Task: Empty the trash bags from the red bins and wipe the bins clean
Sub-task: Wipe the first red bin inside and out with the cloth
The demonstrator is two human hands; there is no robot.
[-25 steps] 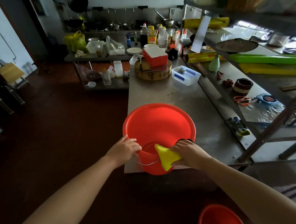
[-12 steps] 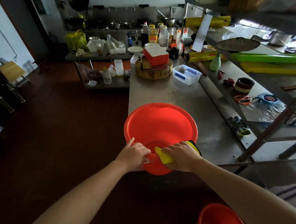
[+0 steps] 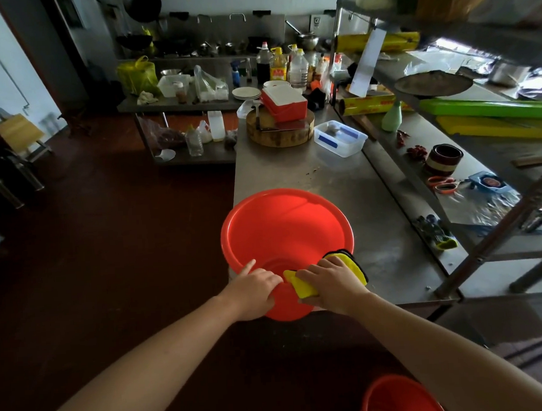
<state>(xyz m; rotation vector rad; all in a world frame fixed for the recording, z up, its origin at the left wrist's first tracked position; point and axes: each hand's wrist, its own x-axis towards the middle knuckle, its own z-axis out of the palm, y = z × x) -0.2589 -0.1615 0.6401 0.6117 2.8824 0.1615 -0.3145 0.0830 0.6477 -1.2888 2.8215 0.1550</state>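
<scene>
A round chopping block [image 3: 279, 138] bearing a red box [image 3: 287, 110] sits beside a clear tub [image 3: 342, 143] on the steel counter [image 3: 325, 186]

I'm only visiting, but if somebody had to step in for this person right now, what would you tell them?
Left hand grips the near rim of the red bin, steadying it on the steel table.
Right hand holds the yellow cloth against that rim.
Done: no bag shows in this bin.
Left: finish wiping it, then see to the second red bin on the floor, only partly in view.
</scene>
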